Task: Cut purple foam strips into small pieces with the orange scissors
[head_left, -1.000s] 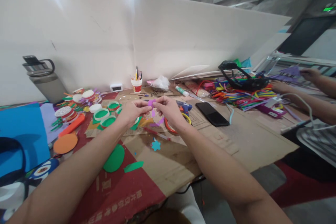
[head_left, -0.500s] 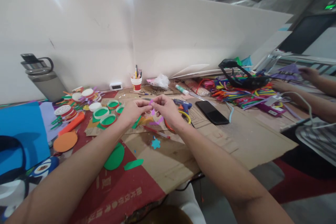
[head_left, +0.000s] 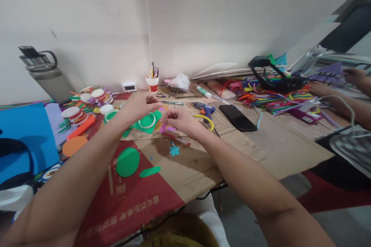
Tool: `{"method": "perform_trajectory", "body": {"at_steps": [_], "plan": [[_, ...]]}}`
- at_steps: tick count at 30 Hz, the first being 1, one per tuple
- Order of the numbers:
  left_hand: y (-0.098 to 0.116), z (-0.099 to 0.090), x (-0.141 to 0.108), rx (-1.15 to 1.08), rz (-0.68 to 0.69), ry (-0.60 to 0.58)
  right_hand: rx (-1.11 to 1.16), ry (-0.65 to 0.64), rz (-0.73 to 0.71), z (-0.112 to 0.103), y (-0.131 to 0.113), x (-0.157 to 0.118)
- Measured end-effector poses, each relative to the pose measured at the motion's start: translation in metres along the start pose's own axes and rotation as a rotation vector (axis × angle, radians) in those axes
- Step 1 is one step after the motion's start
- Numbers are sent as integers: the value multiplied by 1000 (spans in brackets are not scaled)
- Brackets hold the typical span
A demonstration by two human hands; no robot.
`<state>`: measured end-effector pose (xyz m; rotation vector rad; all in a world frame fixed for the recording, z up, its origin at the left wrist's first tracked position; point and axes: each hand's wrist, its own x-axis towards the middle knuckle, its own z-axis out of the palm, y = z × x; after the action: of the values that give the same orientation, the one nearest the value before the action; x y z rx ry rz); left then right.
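Observation:
My left hand (head_left: 141, 109) hovers over the green-lined paper rings (head_left: 147, 120), its fingers apart and nothing visible in them. Just to the right, my right hand (head_left: 180, 120) is bent over small purple paper pieces (head_left: 166, 127), thumb and fingertips close together; whatever they may hold is too small to make out. A gap separates the two hands. Nearer to me lie a blue paper flower (head_left: 174, 150), a green paper disc (head_left: 128, 162) and a green strip (head_left: 150, 171). A red pen (head_left: 181, 140) rests below my right hand.
Right of my hands are a blue glue gun (head_left: 206, 110), yellow ring (head_left: 209, 120) and black phone (head_left: 237, 117). Colourful craft sticks (head_left: 269, 102) lie beyond, beside another person's hands. A bottle (head_left: 50, 77), blue sheet (head_left: 27, 139) and paper cup (head_left: 152, 83) also stand or lie around.
My hands have moved apart, my left one lifting up and leftward. The purple piece that was between their fingertips no longer shows there. The camera view has tipped down.

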<state>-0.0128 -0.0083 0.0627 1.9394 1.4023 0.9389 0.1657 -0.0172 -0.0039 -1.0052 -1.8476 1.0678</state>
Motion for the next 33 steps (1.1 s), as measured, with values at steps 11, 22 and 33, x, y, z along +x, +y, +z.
{"method": "perform_trajectory", "body": {"at_steps": [11, 22, 33], "plan": [[-4, 2, 1, 126, 44, 149, -370, -295, -122, 51, 7, -22], [-42, 12, 13, -5, 28, 229, -443, 137, -252, -7, -1, 2], [-48, 17, 13, 67, -3, 202, -708, 127, 27, -52, 2, 9]]}}
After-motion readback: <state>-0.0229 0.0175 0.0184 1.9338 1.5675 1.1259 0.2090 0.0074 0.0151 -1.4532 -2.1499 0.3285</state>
